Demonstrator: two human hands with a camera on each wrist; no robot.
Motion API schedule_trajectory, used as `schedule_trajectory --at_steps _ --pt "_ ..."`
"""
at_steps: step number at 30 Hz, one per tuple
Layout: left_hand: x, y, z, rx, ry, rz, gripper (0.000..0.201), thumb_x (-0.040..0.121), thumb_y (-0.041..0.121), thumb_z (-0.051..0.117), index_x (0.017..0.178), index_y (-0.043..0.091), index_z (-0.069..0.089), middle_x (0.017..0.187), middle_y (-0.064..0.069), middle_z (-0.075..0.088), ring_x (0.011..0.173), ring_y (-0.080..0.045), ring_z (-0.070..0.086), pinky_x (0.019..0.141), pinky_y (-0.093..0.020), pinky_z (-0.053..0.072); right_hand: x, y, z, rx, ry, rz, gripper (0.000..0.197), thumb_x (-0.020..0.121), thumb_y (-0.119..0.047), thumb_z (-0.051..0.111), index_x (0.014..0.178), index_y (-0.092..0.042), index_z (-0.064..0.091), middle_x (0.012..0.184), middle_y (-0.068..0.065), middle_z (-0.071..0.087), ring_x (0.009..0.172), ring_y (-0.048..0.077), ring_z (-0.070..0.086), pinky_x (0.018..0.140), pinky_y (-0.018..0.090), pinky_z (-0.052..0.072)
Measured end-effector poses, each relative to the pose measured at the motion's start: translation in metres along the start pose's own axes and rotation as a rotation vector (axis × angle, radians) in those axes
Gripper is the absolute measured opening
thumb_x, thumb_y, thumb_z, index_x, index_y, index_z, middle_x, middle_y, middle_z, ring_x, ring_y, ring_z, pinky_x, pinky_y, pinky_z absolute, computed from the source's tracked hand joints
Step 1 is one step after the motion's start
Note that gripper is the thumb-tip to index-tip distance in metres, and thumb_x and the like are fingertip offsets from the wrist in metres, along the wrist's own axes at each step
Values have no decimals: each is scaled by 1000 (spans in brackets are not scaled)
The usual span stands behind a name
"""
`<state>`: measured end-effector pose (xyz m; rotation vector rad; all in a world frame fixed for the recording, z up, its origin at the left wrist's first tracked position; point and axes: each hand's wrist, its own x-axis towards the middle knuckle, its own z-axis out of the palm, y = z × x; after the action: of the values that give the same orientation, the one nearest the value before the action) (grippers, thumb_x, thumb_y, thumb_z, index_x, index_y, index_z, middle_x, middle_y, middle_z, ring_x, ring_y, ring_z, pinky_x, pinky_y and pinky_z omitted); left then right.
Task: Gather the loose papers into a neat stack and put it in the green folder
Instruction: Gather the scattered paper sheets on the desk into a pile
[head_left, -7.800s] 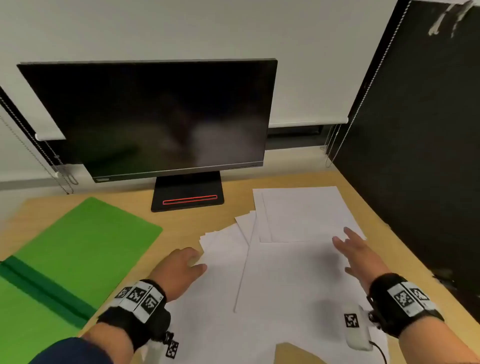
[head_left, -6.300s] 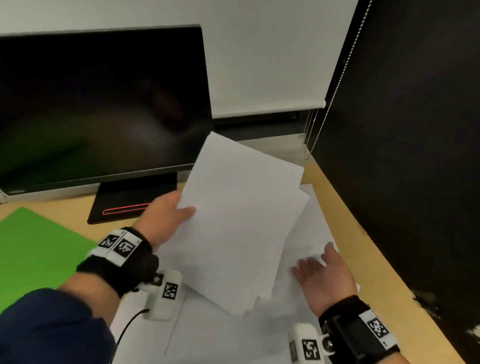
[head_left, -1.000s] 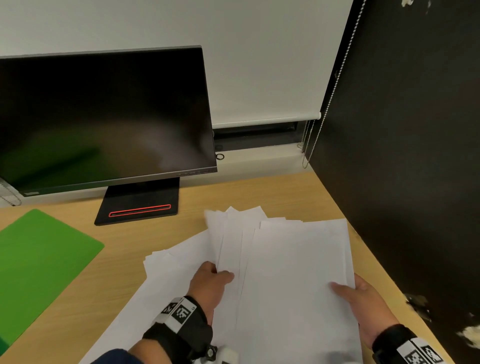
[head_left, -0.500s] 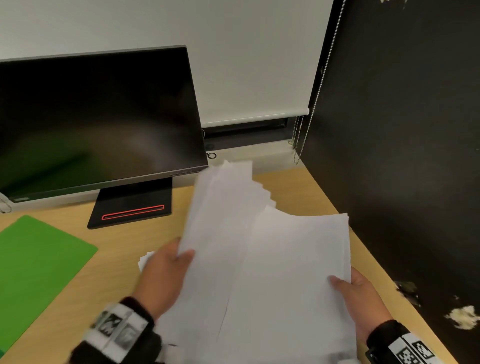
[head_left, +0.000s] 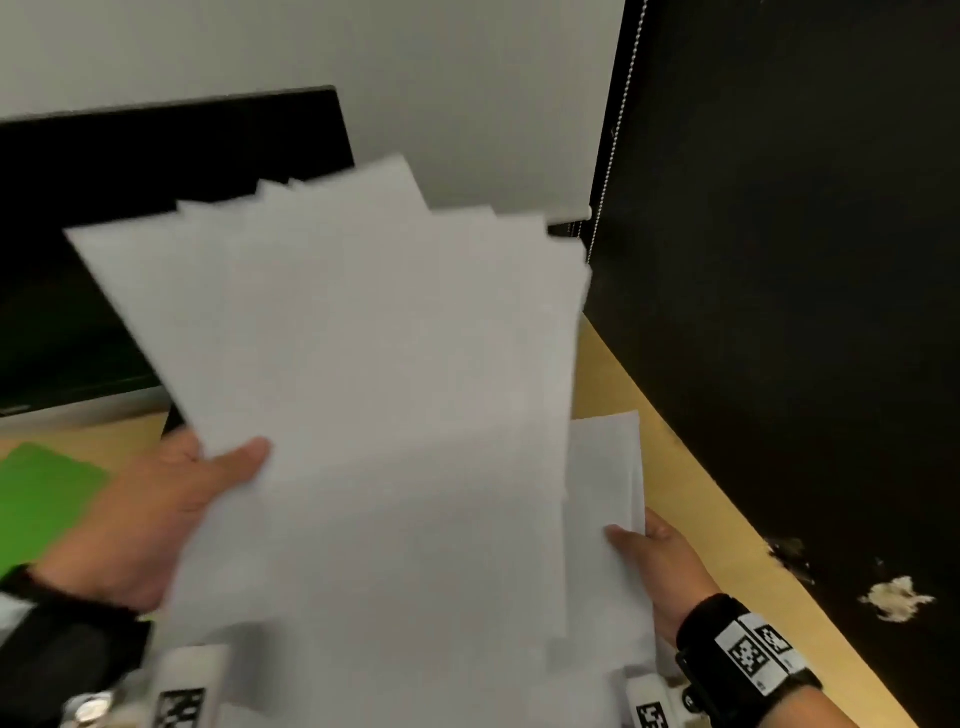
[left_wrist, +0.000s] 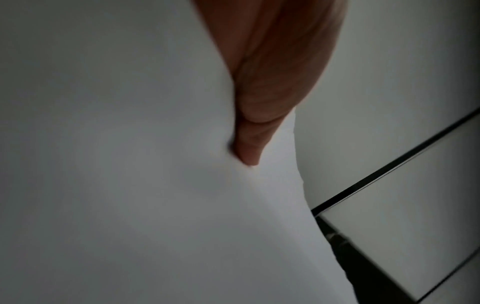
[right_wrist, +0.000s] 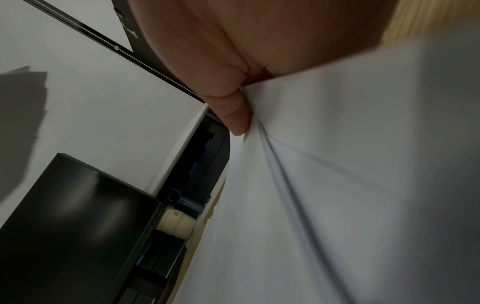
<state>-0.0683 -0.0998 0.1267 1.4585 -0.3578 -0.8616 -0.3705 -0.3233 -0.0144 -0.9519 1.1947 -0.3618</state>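
Hands, left hand (head_left: 150, 514) and right hand (head_left: 657, 564), each pinching uneven white paper sheets (head_left: 363, 389); edges should be tapped square on the wooden desk (head_left: 691, 499).

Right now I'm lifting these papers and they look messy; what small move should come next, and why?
Probably stand the papers on edge and tap them on the desk to square them. Their top corners fan out unevenly, so they aren't a neat stack yet. The left hand and right hand each pinch a side, and the folder waits at left.
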Motion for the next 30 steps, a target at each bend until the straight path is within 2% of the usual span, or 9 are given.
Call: schedule_trajectory --at_steps 2,7,10,13,15,19,22,24,30 --pt "17 -48 13 40 -176 -169 62 65 20 85 121 1 68 115 -25 73 86 -35 75 73 -43 62 0 1 2 64 -5 14 26 100 -22 58 124 -19 65 104 13 80 97 39 75 84 54 60" --pt "47 -153 43 496 -102 -284 31 91 3 65 121 11 66 117 -13 75 103 -33 71 94 -48 56 -3 3 3 245 -60 149 45 100 -53 49 123 -19 67 115 13 78 112 36 70 101 53 51" --pt "56 -167 54 602 -58 -198 46 88 11 64 132 22 55 128 -5 68 112 -27 66 101 -50 51 -3 7 3 192 -101 90 41 98 -40 60 132 -19 62 123 11 75 116 33 69 108 56 47" --pt "49 -164 74 751 -135 -100 62 97 17 56 154 26 34 145 9 49 134 -22 49 116 -39 36 -2 10 8 149 -133 64 36 96 -26 65 130 -14 64 120 14 76 112 35 72 104 55 51" --pt "46 -160 87 815 -156 -58 54 102 27 50 154 24 35 143 9 49 135 -21 48 112 -30 35 -3 11 12 115 -143 68 36 94 -23 68 128 -11 65 118 17 76 110 38 72 103 57 51" --pt "49 -152 92 913 25 -51 45 106 34 37 146 16 46 144 -4 56 132 -27 52 102 -27 37 1 14 13 71 -155 65 34 93 -18 70 126 -10 66 117 18 76 110 40 71 103 58 51" --pt "46 -149 92 1008 -101 -15 44 107 34 33 147 23 45 146 -1 56 132 -24 52 108 -27 36 2 18 20 -3 -160 28 37 92 -7 69 129 -7 64 116 18 76 107 38 73 99 56 54" --pt "45 -144 82 1028 -62 -42 45 105 42 34 144 24 48 140 -2 60 128 -25 55 104 -30 40 -3 15 21 -23 -154 14 36 92 -3 68 127 -7 65 115 18 77 105 39 73 96 55 56" --pt "33 -134 -37 1234 224 -316 57 87 57 57 128 18 56 128 -12 55 117 -35 54 98 -39 44 -16 10 -32 57 -112 53 47 80 -8 73 126 -5 64 113 24 76 104 49 71 101 64 49"
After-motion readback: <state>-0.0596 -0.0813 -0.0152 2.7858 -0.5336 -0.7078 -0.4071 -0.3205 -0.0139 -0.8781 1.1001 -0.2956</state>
